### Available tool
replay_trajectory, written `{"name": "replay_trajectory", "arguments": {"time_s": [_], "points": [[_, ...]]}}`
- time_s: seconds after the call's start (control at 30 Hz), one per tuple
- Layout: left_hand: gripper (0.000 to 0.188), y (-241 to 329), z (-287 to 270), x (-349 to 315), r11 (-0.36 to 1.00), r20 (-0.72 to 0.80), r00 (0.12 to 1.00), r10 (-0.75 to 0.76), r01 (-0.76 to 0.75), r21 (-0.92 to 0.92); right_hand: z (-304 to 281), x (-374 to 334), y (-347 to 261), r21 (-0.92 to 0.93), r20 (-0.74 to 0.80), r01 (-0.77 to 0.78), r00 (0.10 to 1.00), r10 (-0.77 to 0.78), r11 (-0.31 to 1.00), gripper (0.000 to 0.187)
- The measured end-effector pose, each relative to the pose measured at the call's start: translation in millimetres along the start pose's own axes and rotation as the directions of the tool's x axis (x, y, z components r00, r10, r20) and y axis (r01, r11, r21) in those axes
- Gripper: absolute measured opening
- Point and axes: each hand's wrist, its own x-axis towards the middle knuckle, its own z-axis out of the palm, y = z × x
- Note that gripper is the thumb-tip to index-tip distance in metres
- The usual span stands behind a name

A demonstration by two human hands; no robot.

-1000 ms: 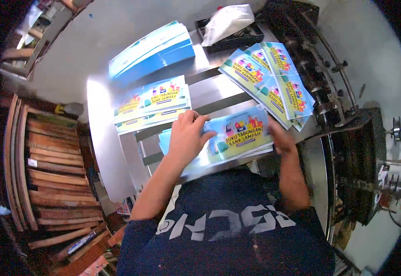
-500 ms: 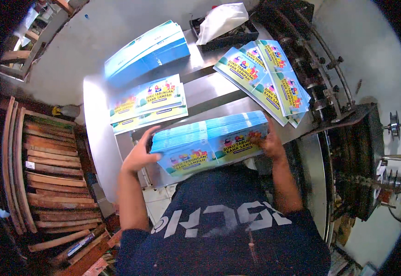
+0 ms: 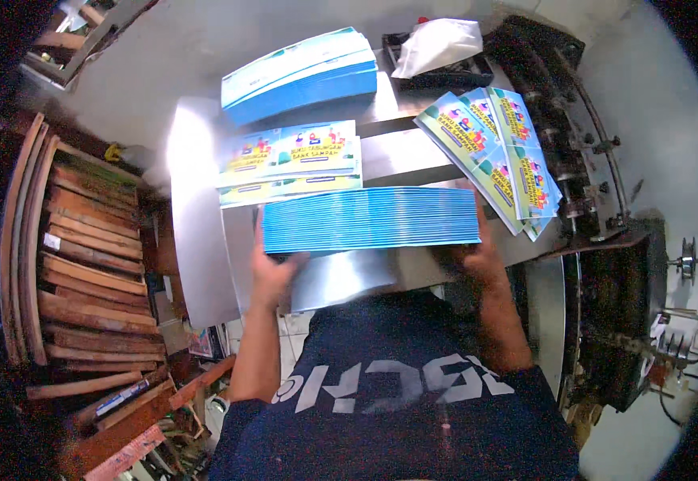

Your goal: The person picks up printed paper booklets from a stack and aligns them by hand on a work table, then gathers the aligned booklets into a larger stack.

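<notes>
A thick stack of booklets [image 3: 371, 218] is held between my two hands, its light-blue edges facing me in even layers. My left hand [image 3: 275, 271] grips the left end, the thumb at the near lower corner. Around the right end closes my right hand [image 3: 484, 255], partly in shadow; its far fingers are hidden. Beneath the stack shows the shiny metal table [image 3: 341, 280]; whether the stack touches it I cannot tell. Just beyond lie printed booklets [image 3: 289, 156] with colourful covers, in a low overlapping pile.
At the back left stands another tall blue-edged stack [image 3: 301, 92]. Fanned booklets [image 3: 485, 152] lie to the right, near a dark machine with metal rods [image 3: 561, 136]. A black tray [image 3: 445, 78] holds a white crumpled sheet [image 3: 437, 48]. Wooden slats [image 3: 96, 256] stand at left.
The stack in my hands has tipped from showing its front covers to showing its blue edges, and now looks level. My view has shifted, so the table's things appear further right.
</notes>
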Motion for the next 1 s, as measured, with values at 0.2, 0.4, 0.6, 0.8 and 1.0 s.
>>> {"name": "replay_trajectory", "arguments": {"time_s": [0.2,0.4,0.6,0.8,1.0], "points": [[0.102,12,2,-1,0.984,0.095,0.993,-0.064,0.079,-0.159,1,3,15,0.379,0.063,-0.162,0.987,0.15,0.911,0.102],[0.097,-1,8,1,0.907,0.067,0.995,-0.074,0.095,-0.411,-4,4,12,0.343,0.076,-0.237,0.971,0.225,0.909,0.103],[0.092,4,7,1,0.964,0.021,0.999,-0.029,0.033,-0.265,-5,3,9,0.264,0.062,-0.249,0.968,0.242,0.932,0.106],[0.089,-3,10,4,0.95,0.01,1.0,-0.017,0.019,-0.311,-6,7,-3,0.267,0.07,-0.305,0.952,0.298,0.914,0.103],[0.092,-5,9,1,0.955,-0.008,1.0,-0.027,0.024,-0.295,-3,0,14,-0.016,0.018,-0.193,0.981,0.193,0.981,0.097]]}}
